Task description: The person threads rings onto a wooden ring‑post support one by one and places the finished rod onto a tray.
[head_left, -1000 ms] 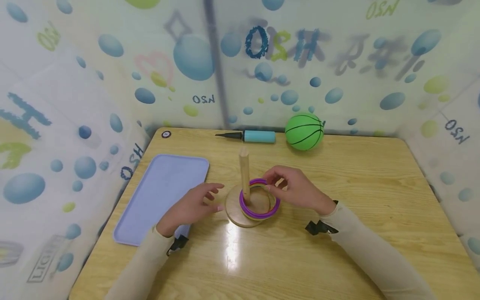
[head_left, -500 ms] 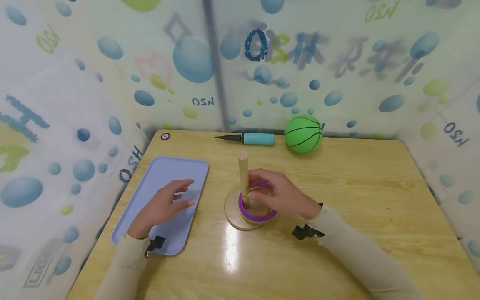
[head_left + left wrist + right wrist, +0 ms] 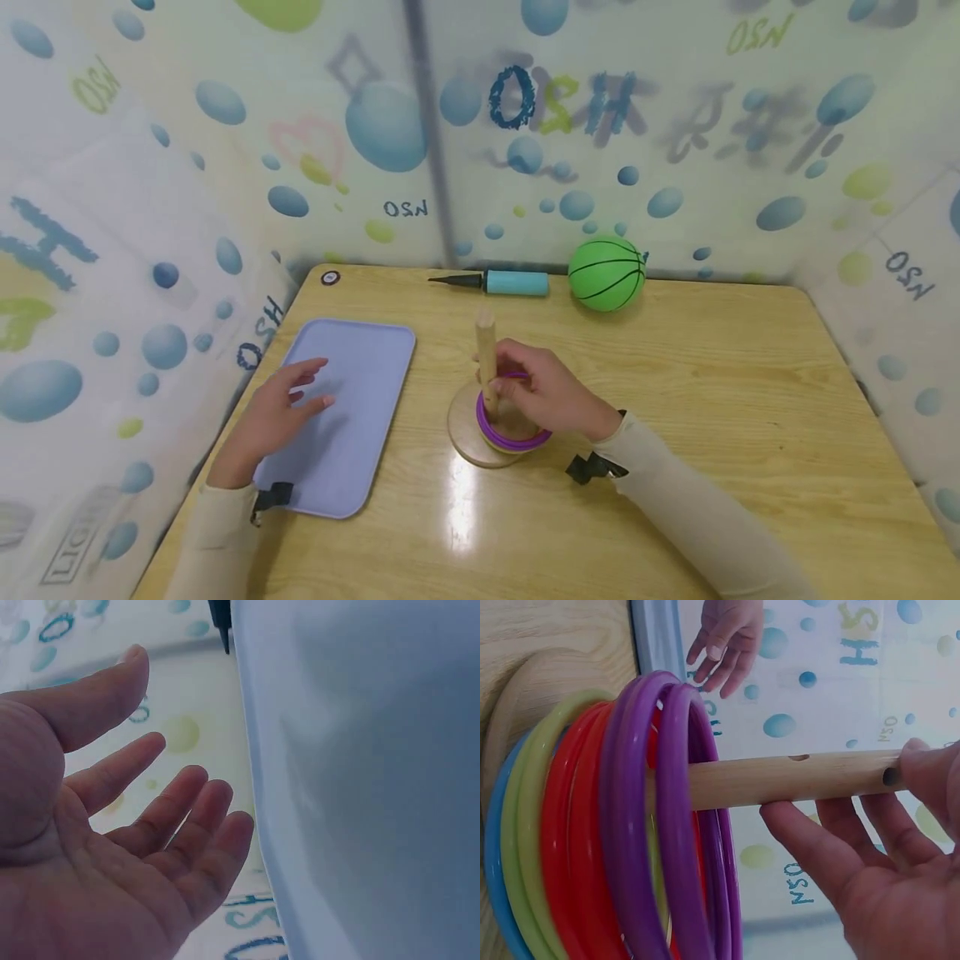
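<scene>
My right hand (image 3: 553, 390) grips the upright wooden post (image 3: 486, 342), thumb on one side and fingers on the other. The post rises from a round wooden base (image 3: 461, 432). Around it lies a stack of plastic rings; purple rings (image 3: 504, 441) are on top. In the right wrist view, red rings (image 3: 581, 825), yellow-green rings (image 3: 529, 817) and a blue ring (image 3: 496, 847) sit below the purple ones. My left hand (image 3: 268, 421) holds nothing and hovers over the light blue tray (image 3: 363, 400), fingers spread and relaxed.
A blue hand pump (image 3: 516, 282) with a black nozzle lies at the table's back edge. Beside it sits a green ball (image 3: 606, 273). A small round disc (image 3: 330, 277) marks the back left corner. Patterned curtains (image 3: 675, 125) surround the wooden table (image 3: 712, 367).
My left hand has moved left, from near the base to over the tray. My right hand has left the rings' right rim and moved left onto the post.
</scene>
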Demonstrator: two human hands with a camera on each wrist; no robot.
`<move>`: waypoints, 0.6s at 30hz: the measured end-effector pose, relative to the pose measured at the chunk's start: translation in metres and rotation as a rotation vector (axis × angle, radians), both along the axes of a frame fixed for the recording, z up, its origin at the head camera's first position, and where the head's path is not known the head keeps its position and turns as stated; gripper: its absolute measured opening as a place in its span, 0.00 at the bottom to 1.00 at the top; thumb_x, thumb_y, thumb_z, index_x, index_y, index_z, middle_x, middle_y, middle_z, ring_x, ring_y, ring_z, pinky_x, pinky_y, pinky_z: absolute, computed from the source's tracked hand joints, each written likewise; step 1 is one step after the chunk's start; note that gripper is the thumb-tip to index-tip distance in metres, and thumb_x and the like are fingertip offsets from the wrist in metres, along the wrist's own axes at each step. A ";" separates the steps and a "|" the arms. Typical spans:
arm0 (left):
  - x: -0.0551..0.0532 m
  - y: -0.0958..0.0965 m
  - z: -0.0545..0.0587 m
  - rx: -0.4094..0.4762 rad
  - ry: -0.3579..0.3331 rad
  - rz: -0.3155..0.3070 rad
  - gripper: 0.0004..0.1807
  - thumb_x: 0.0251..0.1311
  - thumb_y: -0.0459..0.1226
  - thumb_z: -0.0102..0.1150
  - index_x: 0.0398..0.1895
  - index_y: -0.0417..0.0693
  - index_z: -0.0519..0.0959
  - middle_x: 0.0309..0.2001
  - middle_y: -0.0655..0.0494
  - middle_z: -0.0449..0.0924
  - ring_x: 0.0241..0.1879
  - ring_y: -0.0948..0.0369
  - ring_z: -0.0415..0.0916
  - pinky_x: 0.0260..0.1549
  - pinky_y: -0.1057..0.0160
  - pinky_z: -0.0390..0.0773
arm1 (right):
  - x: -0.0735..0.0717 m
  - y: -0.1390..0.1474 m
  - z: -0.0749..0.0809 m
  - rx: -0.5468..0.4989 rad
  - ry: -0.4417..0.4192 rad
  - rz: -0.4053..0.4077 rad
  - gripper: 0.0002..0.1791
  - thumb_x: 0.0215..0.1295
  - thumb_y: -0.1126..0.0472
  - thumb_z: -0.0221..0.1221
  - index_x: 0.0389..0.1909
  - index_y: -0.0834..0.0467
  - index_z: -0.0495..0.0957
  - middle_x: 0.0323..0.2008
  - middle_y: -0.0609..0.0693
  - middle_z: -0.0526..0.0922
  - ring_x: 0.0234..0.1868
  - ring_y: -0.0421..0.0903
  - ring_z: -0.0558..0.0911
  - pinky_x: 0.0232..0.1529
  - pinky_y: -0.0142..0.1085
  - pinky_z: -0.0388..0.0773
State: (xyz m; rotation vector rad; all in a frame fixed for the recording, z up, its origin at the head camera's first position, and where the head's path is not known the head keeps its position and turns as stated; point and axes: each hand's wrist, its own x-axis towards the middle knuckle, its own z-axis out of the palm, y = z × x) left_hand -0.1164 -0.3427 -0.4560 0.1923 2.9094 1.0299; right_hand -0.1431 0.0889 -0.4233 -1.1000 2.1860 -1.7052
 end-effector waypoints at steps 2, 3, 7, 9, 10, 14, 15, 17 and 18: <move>0.000 -0.007 0.000 0.005 -0.022 0.041 0.36 0.71 0.42 0.68 0.76 0.36 0.68 0.73 0.31 0.69 0.68 0.34 0.70 0.64 0.32 0.72 | -0.001 0.000 0.000 0.005 -0.008 0.013 0.14 0.77 0.69 0.59 0.60 0.60 0.78 0.49 0.54 0.87 0.53 0.52 0.88 0.55 0.41 0.86; 0.000 -0.010 0.001 0.007 -0.038 0.063 0.36 0.72 0.42 0.67 0.77 0.36 0.67 0.74 0.31 0.68 0.69 0.33 0.69 0.65 0.32 0.72 | -0.002 0.000 0.000 0.009 -0.016 0.018 0.14 0.77 0.69 0.59 0.60 0.60 0.78 0.50 0.53 0.87 0.53 0.53 0.88 0.56 0.41 0.86; 0.003 -0.022 0.002 -0.018 -0.096 0.146 0.39 0.72 0.44 0.67 0.78 0.35 0.64 0.75 0.29 0.64 0.71 0.31 0.66 0.66 0.31 0.69 | -0.003 0.000 0.000 0.014 -0.033 0.028 0.13 0.77 0.70 0.58 0.59 0.61 0.78 0.51 0.54 0.86 0.54 0.58 0.87 0.56 0.41 0.86; 0.005 -0.027 0.002 -0.033 -0.117 0.169 0.40 0.72 0.44 0.66 0.79 0.34 0.63 0.76 0.27 0.62 0.71 0.30 0.64 0.66 0.30 0.68 | -0.003 0.000 -0.001 0.019 -0.025 0.025 0.12 0.77 0.70 0.58 0.58 0.60 0.78 0.50 0.54 0.86 0.54 0.58 0.88 0.55 0.40 0.86; 0.006 -0.030 0.002 -0.042 -0.132 0.178 0.40 0.73 0.45 0.66 0.79 0.35 0.63 0.76 0.27 0.61 0.71 0.30 0.64 0.66 0.30 0.68 | -0.003 0.000 -0.001 0.019 -0.018 0.025 0.12 0.77 0.69 0.58 0.57 0.61 0.78 0.50 0.54 0.86 0.54 0.59 0.88 0.55 0.39 0.86; 0.011 -0.041 0.002 -0.085 -0.193 0.193 0.41 0.74 0.48 0.64 0.80 0.35 0.62 0.75 0.23 0.59 0.70 0.27 0.64 0.64 0.29 0.70 | -0.003 0.000 -0.003 0.023 0.001 0.019 0.11 0.77 0.69 0.58 0.56 0.61 0.78 0.49 0.54 0.86 0.52 0.60 0.88 0.53 0.39 0.86; 0.012 -0.043 0.003 -0.095 -0.208 0.197 0.41 0.74 0.48 0.63 0.80 0.35 0.62 0.75 0.22 0.58 0.70 0.26 0.64 0.64 0.29 0.70 | -0.003 -0.001 -0.003 0.022 -0.001 0.021 0.11 0.77 0.69 0.58 0.56 0.61 0.78 0.49 0.54 0.86 0.52 0.61 0.88 0.53 0.39 0.86; 0.013 -0.047 0.003 -0.117 -0.237 0.202 0.41 0.75 0.49 0.62 0.80 0.34 0.62 0.75 0.21 0.57 0.69 0.24 0.64 0.63 0.28 0.70 | -0.002 -0.001 -0.003 0.026 -0.004 0.021 0.11 0.77 0.69 0.58 0.56 0.61 0.78 0.48 0.54 0.86 0.52 0.59 0.88 0.53 0.39 0.86; 0.013 -0.050 0.003 -0.123 -0.256 0.207 0.40 0.75 0.49 0.62 0.80 0.33 0.61 0.75 0.20 0.57 0.69 0.23 0.64 0.63 0.29 0.71 | -0.002 -0.001 -0.002 0.028 -0.006 0.023 0.11 0.77 0.69 0.58 0.56 0.61 0.78 0.48 0.54 0.86 0.52 0.58 0.88 0.53 0.39 0.86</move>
